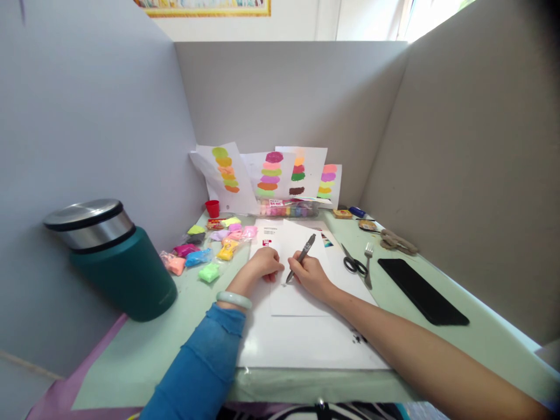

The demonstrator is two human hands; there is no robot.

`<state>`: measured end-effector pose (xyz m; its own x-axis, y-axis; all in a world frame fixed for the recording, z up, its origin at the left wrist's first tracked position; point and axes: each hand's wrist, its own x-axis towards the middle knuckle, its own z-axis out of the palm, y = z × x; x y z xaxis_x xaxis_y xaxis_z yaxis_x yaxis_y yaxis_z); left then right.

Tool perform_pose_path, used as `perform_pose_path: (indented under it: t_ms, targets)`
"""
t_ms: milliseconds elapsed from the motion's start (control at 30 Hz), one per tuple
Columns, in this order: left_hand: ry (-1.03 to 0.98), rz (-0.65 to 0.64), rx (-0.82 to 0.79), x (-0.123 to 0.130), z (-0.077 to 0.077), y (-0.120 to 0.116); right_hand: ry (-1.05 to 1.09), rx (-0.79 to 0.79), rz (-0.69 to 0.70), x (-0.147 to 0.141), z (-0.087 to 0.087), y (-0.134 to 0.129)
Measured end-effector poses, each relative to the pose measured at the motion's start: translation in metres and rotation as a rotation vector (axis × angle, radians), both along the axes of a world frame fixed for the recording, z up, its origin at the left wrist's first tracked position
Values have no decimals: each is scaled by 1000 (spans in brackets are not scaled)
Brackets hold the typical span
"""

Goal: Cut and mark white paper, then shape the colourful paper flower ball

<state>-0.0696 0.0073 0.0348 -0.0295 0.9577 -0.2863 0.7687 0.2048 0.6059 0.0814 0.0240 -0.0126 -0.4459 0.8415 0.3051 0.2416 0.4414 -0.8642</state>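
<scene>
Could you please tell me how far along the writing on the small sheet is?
It looks barely begun: only a small dark mark shows on the sheet. The right hand holds the pen with its tip beside it; the left hand is at the sheet's edge. The rest looks blank, so most seems left.

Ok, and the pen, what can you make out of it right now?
The pen is slim, with a dark grey barrel that looks like plastic and some paler marking near its upper end. The right hand grips it low down, fingers close to the tip. It slants, top end up and to the right, tip down at the white sheet beside a small dark mark; whether the tip actually touches is too small to tell.
</scene>
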Motion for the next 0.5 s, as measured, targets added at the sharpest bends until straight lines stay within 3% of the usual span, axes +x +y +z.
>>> perform_pose_path:
  t_ms: [500]
  targets:
    - [-2,0,-7,0,0,1,-5,13,0,0,-1,1]
